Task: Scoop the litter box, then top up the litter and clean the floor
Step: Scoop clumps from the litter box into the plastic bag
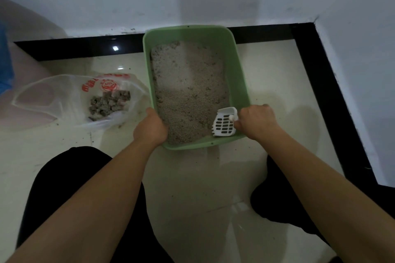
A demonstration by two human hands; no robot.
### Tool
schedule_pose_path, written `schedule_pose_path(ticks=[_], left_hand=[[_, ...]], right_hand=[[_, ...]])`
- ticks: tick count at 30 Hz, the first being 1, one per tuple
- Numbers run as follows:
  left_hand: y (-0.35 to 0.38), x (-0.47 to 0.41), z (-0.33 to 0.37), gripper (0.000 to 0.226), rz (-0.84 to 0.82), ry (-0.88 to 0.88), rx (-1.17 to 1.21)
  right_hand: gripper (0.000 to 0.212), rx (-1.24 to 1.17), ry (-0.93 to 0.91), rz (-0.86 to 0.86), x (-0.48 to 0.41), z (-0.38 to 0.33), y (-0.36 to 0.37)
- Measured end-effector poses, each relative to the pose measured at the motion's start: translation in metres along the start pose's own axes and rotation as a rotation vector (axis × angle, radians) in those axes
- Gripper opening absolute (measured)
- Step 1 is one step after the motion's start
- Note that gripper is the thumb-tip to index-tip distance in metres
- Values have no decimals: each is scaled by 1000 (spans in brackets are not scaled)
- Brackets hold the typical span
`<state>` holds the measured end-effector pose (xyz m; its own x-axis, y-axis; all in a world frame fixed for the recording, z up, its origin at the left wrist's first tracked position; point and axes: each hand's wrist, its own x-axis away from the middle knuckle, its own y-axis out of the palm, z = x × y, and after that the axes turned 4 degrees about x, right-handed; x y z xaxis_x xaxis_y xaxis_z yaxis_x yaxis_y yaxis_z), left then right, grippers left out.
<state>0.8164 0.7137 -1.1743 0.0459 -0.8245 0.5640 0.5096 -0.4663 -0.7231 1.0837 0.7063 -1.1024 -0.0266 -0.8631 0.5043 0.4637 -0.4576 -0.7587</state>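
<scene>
The plastic bag (pixel 70 100) of clumps (pixel 109 102) lies just left of the left hand (pixel 150 127), which grips the litter box (pixel 239 74) by its near-left rim (the box's long axis runs away from the person). Across the litter (pixel 188 92), the right hand (pixel 257 121) clamps the handle of the scoop (pixel 224 123) in the near-right corner, so a load must likely cross the box leftward.

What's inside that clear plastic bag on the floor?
The plastic bag holds a pile of grey litter clumps. Its crumpled folds and red print hide whatever may lie beneath or behind them.
</scene>
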Motion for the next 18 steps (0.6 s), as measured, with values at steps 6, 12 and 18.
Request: schedule_pose_path(ticks=[6,12,18], left_hand=[[-1,-3,-2,55,-45,41,58],[-6,-4,-3,64,-146,48,114],[-6,-2,-3,72,-172,26,145]], right_hand=[[49,-318,15,-10,-12,-36,42],[45,-588,15,-51,-40,-60,41],[41,-934,8,146,-64,-117,35]])
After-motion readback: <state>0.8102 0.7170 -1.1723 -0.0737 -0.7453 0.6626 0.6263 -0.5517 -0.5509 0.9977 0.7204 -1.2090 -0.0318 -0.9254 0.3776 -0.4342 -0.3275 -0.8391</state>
